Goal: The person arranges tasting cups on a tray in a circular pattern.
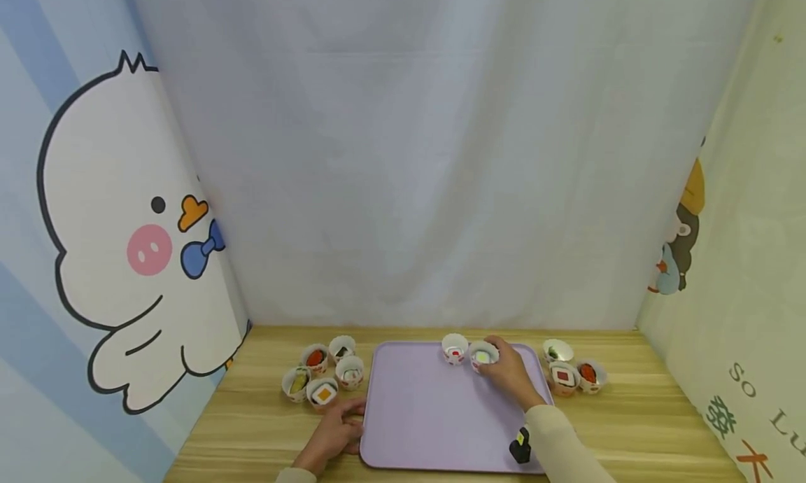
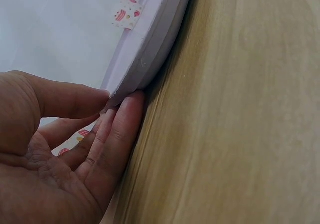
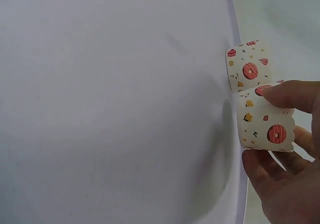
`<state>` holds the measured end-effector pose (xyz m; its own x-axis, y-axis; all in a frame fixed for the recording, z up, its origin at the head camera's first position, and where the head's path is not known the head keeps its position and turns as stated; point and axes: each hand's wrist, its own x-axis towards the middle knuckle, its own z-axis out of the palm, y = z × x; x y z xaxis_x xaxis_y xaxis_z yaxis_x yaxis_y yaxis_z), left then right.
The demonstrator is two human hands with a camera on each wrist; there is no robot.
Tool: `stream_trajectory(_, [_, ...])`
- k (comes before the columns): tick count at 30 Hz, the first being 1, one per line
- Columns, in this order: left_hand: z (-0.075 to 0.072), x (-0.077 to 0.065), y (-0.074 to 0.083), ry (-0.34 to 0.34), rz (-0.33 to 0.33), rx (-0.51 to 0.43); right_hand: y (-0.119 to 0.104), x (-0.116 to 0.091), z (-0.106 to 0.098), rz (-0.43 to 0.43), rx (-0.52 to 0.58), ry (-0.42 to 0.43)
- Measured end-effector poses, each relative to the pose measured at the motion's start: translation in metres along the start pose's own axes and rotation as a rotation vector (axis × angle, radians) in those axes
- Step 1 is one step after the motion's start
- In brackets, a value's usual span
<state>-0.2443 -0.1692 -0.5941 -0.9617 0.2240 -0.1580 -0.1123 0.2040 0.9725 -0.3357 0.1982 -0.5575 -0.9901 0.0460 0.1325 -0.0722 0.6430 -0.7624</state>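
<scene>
A lavender tray (image 1: 434, 413) lies on the wooden table. Near its far edge, my right hand (image 1: 506, 372) grips a small white paper baking cup (image 1: 483, 357) by its sides, thumb on one side and fingers on the other. Inside that cup shows a pale yellow-green square. Close beside it on the tray stands a second paper cup (image 1: 455, 350) with a red square inside; both carry donut prints in the right wrist view. At the tray's left side, my left hand (image 1: 336, 427) pinches the tray rim (image 2: 135, 66) between thumb and fingers.
Left of the tray stand several paper cups with various contents, among them one with an orange square (image 1: 323, 393) and one with something red (image 1: 315, 357). On the right are three more, including a cup with a dark red square (image 1: 563, 378). A grey curtain (image 1: 441, 154) hangs behind the table.
</scene>
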Motion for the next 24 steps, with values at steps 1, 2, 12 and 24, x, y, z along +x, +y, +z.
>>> stream_trajectory(1, [-0.0001,0.0003,-0.0003,-0.003,-0.002,-0.002,-0.0010,-0.0002,0.0001,0.010,-0.002,-0.005])
stream_trajectory(2, [-0.0003,0.0006,-0.0006,-0.005,-0.003,-0.005,-0.0015,0.0001,0.0002,0.014,-0.009,-0.008])
stream_trajectory(12, [-0.0007,0.0005,0.0006,-0.005,-0.014,-0.002,0.0007,0.0029,0.0050,0.071,-0.032,-0.057])
stream_trajectory(24, [-0.0007,-0.0004,0.0031,-0.013,-0.018,-0.007,0.0009,0.0046,0.0055,0.056,-0.018,-0.068])
